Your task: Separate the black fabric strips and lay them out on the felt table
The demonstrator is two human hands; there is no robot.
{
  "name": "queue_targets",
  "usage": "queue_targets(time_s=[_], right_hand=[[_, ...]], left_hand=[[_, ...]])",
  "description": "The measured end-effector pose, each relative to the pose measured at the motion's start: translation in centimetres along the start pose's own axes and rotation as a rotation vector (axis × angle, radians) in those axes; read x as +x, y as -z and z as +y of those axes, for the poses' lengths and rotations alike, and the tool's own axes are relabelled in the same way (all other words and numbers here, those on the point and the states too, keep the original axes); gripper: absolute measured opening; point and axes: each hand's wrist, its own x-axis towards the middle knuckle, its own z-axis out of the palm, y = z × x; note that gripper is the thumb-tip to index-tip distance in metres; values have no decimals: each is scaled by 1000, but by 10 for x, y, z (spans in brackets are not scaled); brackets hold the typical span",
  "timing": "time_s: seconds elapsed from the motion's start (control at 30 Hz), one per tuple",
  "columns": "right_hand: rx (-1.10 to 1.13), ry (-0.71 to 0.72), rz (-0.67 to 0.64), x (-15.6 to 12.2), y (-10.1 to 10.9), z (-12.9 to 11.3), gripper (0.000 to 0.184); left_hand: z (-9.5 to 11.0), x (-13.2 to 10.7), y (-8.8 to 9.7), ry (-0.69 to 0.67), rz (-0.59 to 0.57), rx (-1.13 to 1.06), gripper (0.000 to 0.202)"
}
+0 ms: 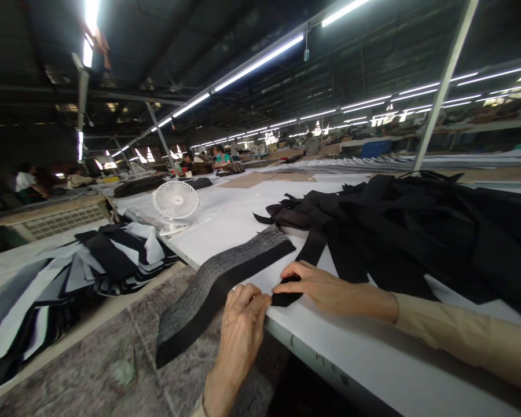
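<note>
The right hand (332, 291) is pinching the end of a narrow black fabric strip (286, 298) on a white-topped table (373, 365). The curled left hand (241, 330) is pressing in just beside it, though whether it is gripping anything is hidden. One wide mottled grey knit band (217, 289) is lying against the hands, so one strip and one band are sitting apart from a large, uncountable heap of black fabric pieces (399, 237). A stack of black-and-white cut panels (104, 260) is lying leftward, and one white plastic desk fan (175, 200) is standing beyond.
</note>
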Motion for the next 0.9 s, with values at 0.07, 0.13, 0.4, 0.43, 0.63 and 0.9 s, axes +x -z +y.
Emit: queue_targets(time_s=[0.07,0.13,0.4,0.43,0.63,0.9], right_hand=[[-13,10,-6,0,0,-1,74],[-29,22,-8,1,1,-1,77],[-117,47,-33,-1,0,0,78],[-132,51,-37,-1,0,0,79],[-48,161,-79,0,19,-31,65],[137,17,195,2,29,-39,28]], left_hand=[[-6,-4,6,11,-48,-105,24],[-10,-8,11,57,-86,-240,24],[-3,-14,11,4,-29,-120,27],[-3,-15,11,-4,-26,-96,26],[-10,-6,10,70,67,-315,22],[23,11,-2,-168,-128,-243,25]])
